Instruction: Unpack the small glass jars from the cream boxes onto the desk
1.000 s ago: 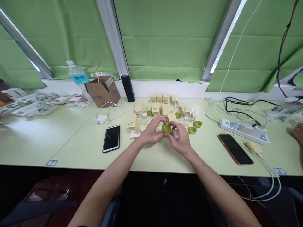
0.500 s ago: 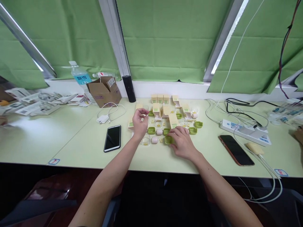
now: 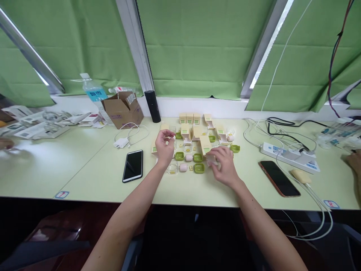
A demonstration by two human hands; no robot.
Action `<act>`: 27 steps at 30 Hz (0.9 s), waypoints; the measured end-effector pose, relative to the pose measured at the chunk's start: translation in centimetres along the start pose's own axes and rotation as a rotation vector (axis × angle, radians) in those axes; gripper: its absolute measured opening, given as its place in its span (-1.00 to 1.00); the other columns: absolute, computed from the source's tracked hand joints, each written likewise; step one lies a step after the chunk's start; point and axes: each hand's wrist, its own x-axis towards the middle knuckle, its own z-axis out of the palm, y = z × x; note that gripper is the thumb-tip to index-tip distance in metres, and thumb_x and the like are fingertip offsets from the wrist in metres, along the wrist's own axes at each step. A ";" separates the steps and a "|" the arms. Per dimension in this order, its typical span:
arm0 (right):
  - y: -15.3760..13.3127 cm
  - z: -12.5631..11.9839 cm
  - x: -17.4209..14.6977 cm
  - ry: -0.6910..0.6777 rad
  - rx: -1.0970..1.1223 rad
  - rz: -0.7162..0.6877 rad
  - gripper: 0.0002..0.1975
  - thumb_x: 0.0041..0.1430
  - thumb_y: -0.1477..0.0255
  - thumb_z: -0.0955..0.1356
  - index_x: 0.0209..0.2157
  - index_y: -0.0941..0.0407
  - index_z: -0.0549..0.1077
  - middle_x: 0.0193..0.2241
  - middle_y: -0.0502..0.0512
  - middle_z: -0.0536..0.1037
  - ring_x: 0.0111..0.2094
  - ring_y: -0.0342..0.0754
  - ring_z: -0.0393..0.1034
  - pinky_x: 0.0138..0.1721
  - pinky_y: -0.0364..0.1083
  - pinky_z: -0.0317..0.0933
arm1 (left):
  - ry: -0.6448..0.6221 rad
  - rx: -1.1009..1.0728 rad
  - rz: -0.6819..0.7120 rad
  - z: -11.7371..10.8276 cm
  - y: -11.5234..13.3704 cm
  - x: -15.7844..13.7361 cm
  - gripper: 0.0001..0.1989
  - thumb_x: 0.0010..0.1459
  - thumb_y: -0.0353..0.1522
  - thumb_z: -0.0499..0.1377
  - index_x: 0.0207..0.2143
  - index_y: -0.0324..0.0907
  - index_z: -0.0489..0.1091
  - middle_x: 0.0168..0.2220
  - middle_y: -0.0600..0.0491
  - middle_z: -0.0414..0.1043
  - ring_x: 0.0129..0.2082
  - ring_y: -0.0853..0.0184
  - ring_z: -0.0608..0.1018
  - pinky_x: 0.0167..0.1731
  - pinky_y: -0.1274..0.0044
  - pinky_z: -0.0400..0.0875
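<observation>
My left hand (image 3: 166, 147) hovers over the left side of a spread of small parts. Its thumb and fingertips are curled together, and whatever they hold is too small to make out. My right hand (image 3: 225, 167) has its fingers apart, beside an upright cream box (image 3: 205, 143) with open flaps. A square green tray (image 3: 199, 168) lies just left of its thumb. Nearby are another green tray (image 3: 179, 156), a pale pink cylinder (image 3: 183, 167), a clear square case (image 3: 172, 168) and a small yellow piece (image 3: 191, 168). More cream boxes (image 3: 190, 118) stand behind.
A phone (image 3: 133, 166) lies at left, another phone (image 3: 279, 178) at right. Beyond are a power strip (image 3: 290, 156) with cables, a cardboard box (image 3: 124, 111), a black cylinder (image 3: 152, 106) and a water bottle (image 3: 94, 92). Another person's hand (image 3: 354, 163) shows at the right edge.
My right hand has let go of the green tray and shifted slightly right, leaving the tray on the table. My left hand stays nearly in place, fingers still curled.
</observation>
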 end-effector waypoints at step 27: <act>9.0 -1.3 3.6 0.312 -0.242 0.049 -0.82 0.26 0.49 0.29 -0.16 0.08 0.50 -0.36 0.12 0.61 -0.27 0.12 0.40 -0.19 0.06 0.25 | -0.103 0.166 0.086 0.1 -0.5 -0.4 -0.83 0.11 -0.47 0.15 -0.21 -0.13 0.39 -0.21 0.01 0.56 -0.20 0.29 0.56 -0.22 0.45 0.38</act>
